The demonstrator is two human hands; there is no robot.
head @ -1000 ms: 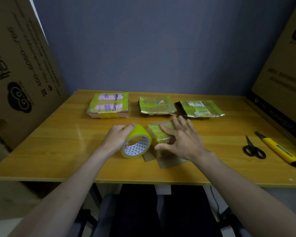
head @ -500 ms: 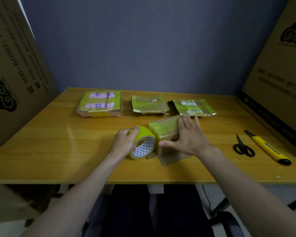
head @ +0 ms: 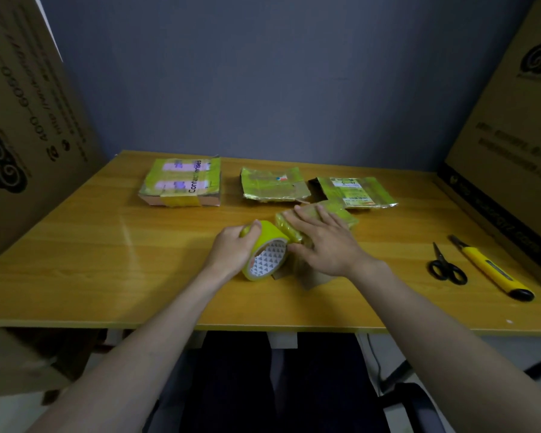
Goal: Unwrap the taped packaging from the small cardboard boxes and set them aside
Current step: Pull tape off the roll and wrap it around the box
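This looks like a makeshift packing or parcel-handling station rather than a home room: a plain wooden table (head: 75,260) stands against a bare grey-blue wall (head: 263,73), hemmed in on both sides by big printed shipping cartons (head: 19,120). Beyond the fingertips lie taped parcels (head: 181,182), and off to their right sit scissors (head: 445,268) and a yellow utility knife (head: 494,273).

Tape roll (head: 264,250) left of box (head: 317,218); scissors (head: 445,268), knife (head: 491,270) far right.
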